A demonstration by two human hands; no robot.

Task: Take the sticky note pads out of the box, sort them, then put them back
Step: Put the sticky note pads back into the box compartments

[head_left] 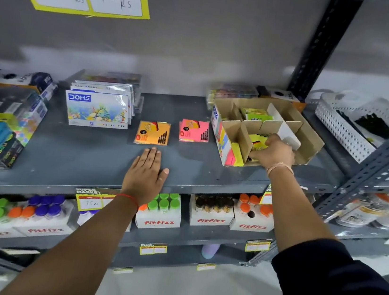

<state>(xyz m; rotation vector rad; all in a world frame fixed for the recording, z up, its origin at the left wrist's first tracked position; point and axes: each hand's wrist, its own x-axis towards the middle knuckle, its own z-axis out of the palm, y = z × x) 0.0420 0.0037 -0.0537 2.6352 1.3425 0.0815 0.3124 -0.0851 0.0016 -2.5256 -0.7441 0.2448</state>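
Observation:
A cardboard box with dividers stands on the grey shelf at the right. My right hand reaches into its front compartment and grips a yellow sticky note pad. More yellow pads sit in a rear compartment. An orange pad and a pink pad lie flat on the shelf left of the box. My left hand rests flat on the shelf just in front of the orange pad, fingers spread, holding nothing.
DOMS colour boxes stand behind the orange pad at the left. Stationery packs crowd the far left. A white perforated basket sits right of the upright post. Fitfizz bottle cartons fill the shelf below.

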